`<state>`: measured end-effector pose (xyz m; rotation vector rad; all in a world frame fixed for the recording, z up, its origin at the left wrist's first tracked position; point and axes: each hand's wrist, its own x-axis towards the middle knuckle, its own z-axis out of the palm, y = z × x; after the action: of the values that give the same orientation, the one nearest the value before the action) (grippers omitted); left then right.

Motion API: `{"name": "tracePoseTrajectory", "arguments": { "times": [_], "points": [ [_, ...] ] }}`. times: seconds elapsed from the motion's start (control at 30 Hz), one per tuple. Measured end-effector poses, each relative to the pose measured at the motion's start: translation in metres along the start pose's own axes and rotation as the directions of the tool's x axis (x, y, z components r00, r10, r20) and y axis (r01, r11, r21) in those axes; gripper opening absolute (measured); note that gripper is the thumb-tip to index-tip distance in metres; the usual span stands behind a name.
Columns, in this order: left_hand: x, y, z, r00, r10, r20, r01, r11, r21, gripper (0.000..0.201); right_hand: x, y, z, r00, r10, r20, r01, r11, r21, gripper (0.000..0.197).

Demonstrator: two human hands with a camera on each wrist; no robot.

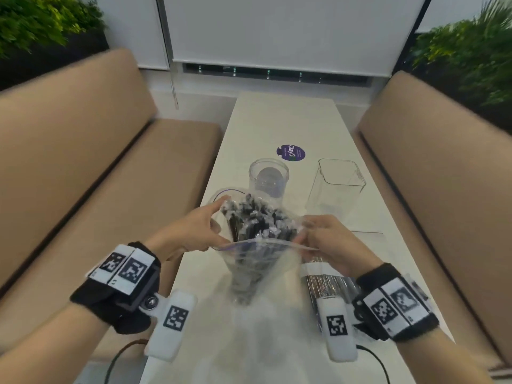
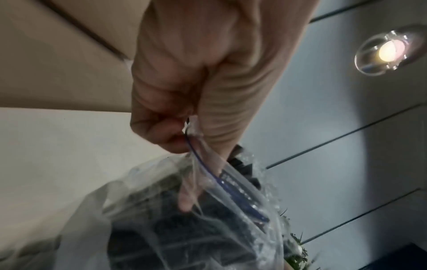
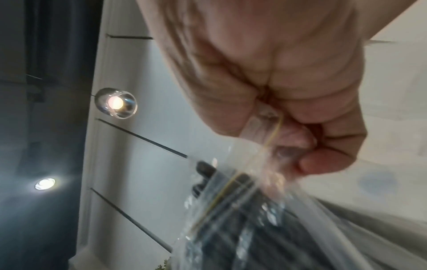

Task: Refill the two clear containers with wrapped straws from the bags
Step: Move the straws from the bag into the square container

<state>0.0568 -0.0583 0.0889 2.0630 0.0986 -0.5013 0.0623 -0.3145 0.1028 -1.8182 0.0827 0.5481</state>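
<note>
Left hand [image 1: 194, 228] and right hand [image 1: 329, 242] pinch open mouth of straw bag [image 1: 257, 245]; round jar [image 1: 268, 177], square container [image 1: 336, 187] far on counter [image 1: 277, 120].

Clear zip bag [image 1: 257, 259] of wrapped dark straws [image 1: 250, 217], mouth open, upright on the worktop.
Straw tips poke out the top. Behind it stand a round clear container [image 1: 268, 177] and a square clear container [image 1: 336, 187], both upright with no straws in them. A second straw bag [image 1: 328, 285] lies flat at right.
</note>
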Motion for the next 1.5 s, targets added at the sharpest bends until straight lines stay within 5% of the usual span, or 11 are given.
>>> {"name": "tracePoseTrajectory", "arguments": {
  "times": [0.27,0.37,0.5,0.6,0.7,0.87,0.97,1.1,1.2,1.33,1.5],
  "points": [
    [0.002,-0.008,0.022,0.991,-0.076,0.112,0.081,0.996,-0.035,0.116,0.023,0.017,0.035,0.993,0.027,-0.119,-0.026,1.000,0.014,0.029],
    [0.003,-0.010,0.033,0.999,-0.051,0.003,0.051,0.973,-0.224,0.118,0.009,0.009,0.032,0.993,0.019,-0.117,-0.021,1.000,-0.013,0.031],
    [-0.001,-0.011,0.058,0.985,0.016,-0.174,-0.062,0.964,-0.258,0.111,-0.006,0.001,0.035,0.994,0.006,0.111,-0.036,0.963,0.267,0.042],
    [-0.002,-0.013,0.070,0.962,0.087,-0.259,-0.167,0.938,-0.304,0.119,0.001,0.012,0.043,0.991,-0.129,0.047,0.120,0.980,0.156,0.042],
    [-0.007,-0.021,0.063,0.945,0.106,-0.308,-0.218,0.909,-0.355,0.133,0.010,0.029,0.036,0.994,-0.109,-0.009,0.109,0.975,0.194,0.056],
    [-0.003,-0.035,0.057,0.982,0.047,-0.184,-0.131,0.871,-0.473,0.088,0.020,0.046,0.037,0.992,-0.119,-0.039,0.125,0.960,0.252,0.055],
    [-0.005,-0.032,0.052,0.982,0.103,-0.158,-0.155,0.917,-0.369,0.067,0.016,0.030,0.038,0.974,-0.225,0.013,0.212,0.935,0.284,0.029],
    [-0.012,-0.019,0.035,0.961,0.233,-0.149,-0.263,0.936,-0.233,0.085,0.031,0.018,0.032,0.972,-0.234,-0.021,0.220,0.875,0.430,0.040],
    [-0.012,-0.008,0.029,0.942,0.331,-0.063,-0.334,0.893,-0.301,0.087,0.045,0.011,0.035,0.959,-0.272,-0.078,0.278,0.856,0.435,0.022],
    [-0.002,-0.020,0.037,0.954,0.299,-0.040,-0.299,0.919,-0.257,0.120,0.061,0.025,0.052,0.950,-0.253,-0.180,0.301,0.896,0.328,0.010],
    [0.003,-0.032,0.050,0.956,0.286,0.069,-0.264,0.936,-0.234,0.133,0.058,0.037,0.057,0.970,-0.242,-0.019,0.236,0.918,0.319,0.033]
  ]
}}
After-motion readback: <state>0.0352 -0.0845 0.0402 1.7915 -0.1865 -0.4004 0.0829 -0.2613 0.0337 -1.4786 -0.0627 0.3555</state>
